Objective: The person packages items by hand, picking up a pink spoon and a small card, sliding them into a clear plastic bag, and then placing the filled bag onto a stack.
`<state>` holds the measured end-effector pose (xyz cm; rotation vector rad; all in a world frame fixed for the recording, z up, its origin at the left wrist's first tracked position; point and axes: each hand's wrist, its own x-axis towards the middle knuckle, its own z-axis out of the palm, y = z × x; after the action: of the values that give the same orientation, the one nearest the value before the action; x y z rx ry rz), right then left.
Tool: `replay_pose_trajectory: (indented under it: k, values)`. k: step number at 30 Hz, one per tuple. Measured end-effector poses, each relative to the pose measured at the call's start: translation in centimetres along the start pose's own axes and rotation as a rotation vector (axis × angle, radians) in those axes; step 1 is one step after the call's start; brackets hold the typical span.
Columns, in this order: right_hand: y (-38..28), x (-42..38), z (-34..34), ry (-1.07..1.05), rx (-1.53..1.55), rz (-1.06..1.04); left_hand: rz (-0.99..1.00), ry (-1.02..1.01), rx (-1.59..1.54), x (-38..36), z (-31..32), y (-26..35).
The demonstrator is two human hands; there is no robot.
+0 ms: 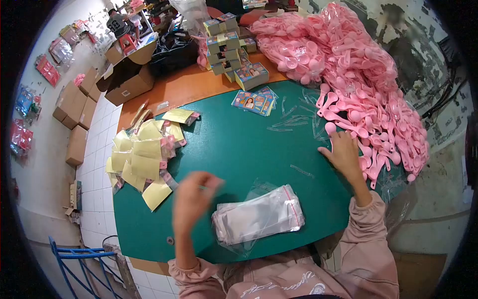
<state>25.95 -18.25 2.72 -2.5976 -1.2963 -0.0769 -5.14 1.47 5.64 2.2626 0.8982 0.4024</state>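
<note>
My right hand (pixel 344 152) reaches to the near-left edge of a big heap of pink plastic spoons (pixel 368 117), its thumb apart from the other fingers; whether it grips a spoon is hidden. My left hand (pixel 195 192) is blurred above the green table mat (pixel 239 154), between the packed pieces and the bags; its fingers are smeared by motion. A stack of clear plastic bags (pixel 259 215) with a red strip lies near the front edge. At the left is a pile of packed pieces with yellowish cards (pixel 147 154), pink parts showing at their ends.
Printed cards (pixel 256 101) lie at the back, beside stacked card bundles (pixel 224 47). Thin clear strips (pixel 294 119) are scattered left of the spoons. An open cardboard box (pixel 127 82) stands at the back left. A person (pixel 119 25) sits far off. A blue metal frame (pixel 82 254) stands lower left.
</note>
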Motion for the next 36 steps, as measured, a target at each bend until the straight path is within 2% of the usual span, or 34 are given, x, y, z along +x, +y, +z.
replay_pose_trajectory:
  k: [1,2,3,6,8,9,11,12,14,15,18,19,21,24,29,31,32,34,35,36]
  values:
    - [-0.8,0.2,0.6,0.110,-0.243,-0.028,0.038,-0.134,0.178,-0.2,1.8,2.0]
    - [-1.7,0.4,-0.1,0.046,-0.202,0.028,0.071,-0.264,0.356,-0.4,3.1,3.3]
    - [-1.9,0.3,-0.1,0.045,-0.197,0.020,0.063,-0.261,0.358,-0.3,3.7,3.8]
    - [-1.9,0.5,-0.3,0.156,-0.255,0.046,0.165,-0.314,0.297,1.6,4.4,3.6]
    - [-0.9,0.7,-0.2,-0.081,-0.134,0.223,0.018,-0.527,-0.065,3.0,4.2,2.6]
    - [0.1,0.7,0.3,-0.083,-0.135,0.227,0.020,-0.531,-0.066,3.2,4.8,1.6]
    - [1.8,0.9,1.5,0.090,-0.009,0.179,0.034,-0.524,-0.770,3.4,5.8,-0.3]
    - [1.5,1.0,0.9,0.089,-0.008,0.169,-0.050,-0.522,-0.893,3.6,5.6,0.0]
    - [0.4,1.1,-1.7,0.283,0.069,-0.012,-0.106,-0.503,-0.975,3.7,5.1,0.5]
    - [-0.5,1.3,-3.0,0.281,0.068,-0.019,-0.162,-0.498,-1.054,3.8,5.0,0.6]
    - [-3.7,2.8,-5.2,0.265,0.329,-0.205,-0.190,-0.423,-1.036,3.9,5.0,0.8]
    - [-5.3,2.9,-5.4,0.266,0.329,-0.208,-0.188,-0.420,-1.036,3.9,5.2,0.5]
    - [-8.4,2.9,-6.0,0.098,0.879,-0.127,-0.171,-0.410,-1.057,3.9,5.7,-0.3]
    - [-9.2,3.0,-3.0,-0.022,1.011,-0.190,-0.164,-0.420,-1.077,3.7,5.7,-0.2]
    - [-10.1,2.0,-2.8,-0.123,0.989,-0.226,-0.186,-0.428,-1.074,3.7,5.5,0.4]
    - [-9.9,2.2,-2.3,0.037,1.002,-0.172,-0.189,-0.423,-1.080,3.7,5.4,0.4]
    - [-9.9,2.3,-2.2,0.036,1.003,-0.172,-0.171,-0.431,-1.038,3.7,5.4,0.2]
    - [-9.6,2.4,-2.1,0.204,0.773,-0.166,-0.152,-0.446,-0.994,3.7,5.6,0.3]
    - [-9.5,2.3,-1.9,0.208,0.773,-0.163,-0.163,-0.437,-1.017,3.7,5.6,0.4]
    - [-9.5,2.1,-1.7,0.062,0.920,-0.130,-0.176,-0.426,-1.039,3.7,5.6,0.4]
